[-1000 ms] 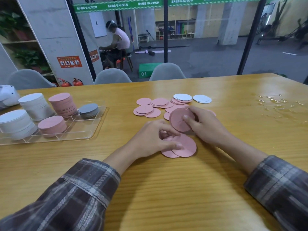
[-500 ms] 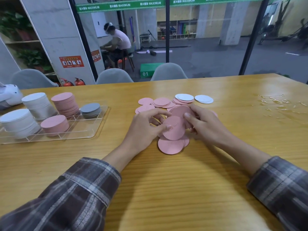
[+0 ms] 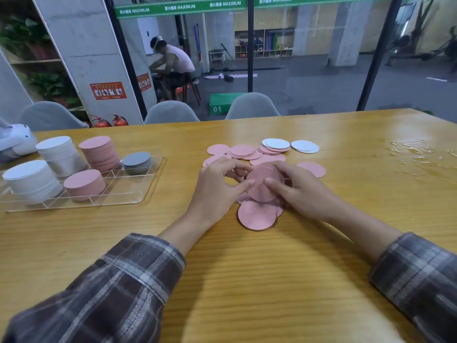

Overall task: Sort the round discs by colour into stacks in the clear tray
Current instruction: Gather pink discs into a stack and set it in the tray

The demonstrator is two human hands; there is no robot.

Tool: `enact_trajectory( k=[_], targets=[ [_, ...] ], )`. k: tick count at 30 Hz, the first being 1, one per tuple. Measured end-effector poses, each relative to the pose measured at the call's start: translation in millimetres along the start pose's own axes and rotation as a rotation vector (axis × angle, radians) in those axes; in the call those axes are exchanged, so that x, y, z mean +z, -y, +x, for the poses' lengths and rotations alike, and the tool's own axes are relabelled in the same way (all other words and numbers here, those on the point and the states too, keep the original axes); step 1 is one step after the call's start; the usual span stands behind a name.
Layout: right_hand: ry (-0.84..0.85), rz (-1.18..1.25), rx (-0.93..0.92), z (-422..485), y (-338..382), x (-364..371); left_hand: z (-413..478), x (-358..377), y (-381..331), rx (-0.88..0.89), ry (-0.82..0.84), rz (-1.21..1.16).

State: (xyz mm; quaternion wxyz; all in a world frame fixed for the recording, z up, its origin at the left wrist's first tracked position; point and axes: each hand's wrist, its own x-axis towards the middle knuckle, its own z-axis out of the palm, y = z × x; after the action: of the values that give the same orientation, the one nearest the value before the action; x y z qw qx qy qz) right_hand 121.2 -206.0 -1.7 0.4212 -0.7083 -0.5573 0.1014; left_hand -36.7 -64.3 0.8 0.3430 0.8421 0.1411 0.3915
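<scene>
Left hand (image 3: 217, 186): my fingers curl round the left edge of the held discs, with my thumb tip on the top face.
Right hand (image 3: 296, 191): my fingers grip the right edge of the same pile, my thumb on its face near the left thumb.
Held discs (image 3: 262, 188): a small pink pile, tilted towards me, between both hands.
Flat disc (image 3: 256, 215): pink, lying on the table (image 3: 247, 280) just below the held pile.
Loose discs (image 3: 241, 151): pink, scattered beyond my hands.
White discs (image 3: 304, 146): a few at the far right of the scatter.
Tray (image 3: 138, 191): clear, well to my left; it holds two white stacks (image 3: 59, 154), two pink stacks (image 3: 99, 152) and one low grey stack (image 3: 137, 162).
</scene>
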Motion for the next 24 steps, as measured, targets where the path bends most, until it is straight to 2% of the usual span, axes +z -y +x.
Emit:
enact_trajectory(
  k=[3,7,9,18,24],
  targets=[
    [-0.028,-0.016,0.033,1,-1,-1,-1,-2,-1,-0.029,0.039,0.029],
    [-0.077,0.024,0.094,2,-1,-6,-4,-10,2,-0.007,0.409,0.139],
    [-0.086,0.027,0.107,1,-1,-7,-3,-13,3,0.002,0.471,0.148],
    [-0.088,0.048,0.116,1,-2,-6,1,-15,4,-0.052,0.413,0.055],
    [-0.015,0.169,0.182,4,-4,-3,4,-12,7,-0.080,0.198,-0.108]
  ],
)
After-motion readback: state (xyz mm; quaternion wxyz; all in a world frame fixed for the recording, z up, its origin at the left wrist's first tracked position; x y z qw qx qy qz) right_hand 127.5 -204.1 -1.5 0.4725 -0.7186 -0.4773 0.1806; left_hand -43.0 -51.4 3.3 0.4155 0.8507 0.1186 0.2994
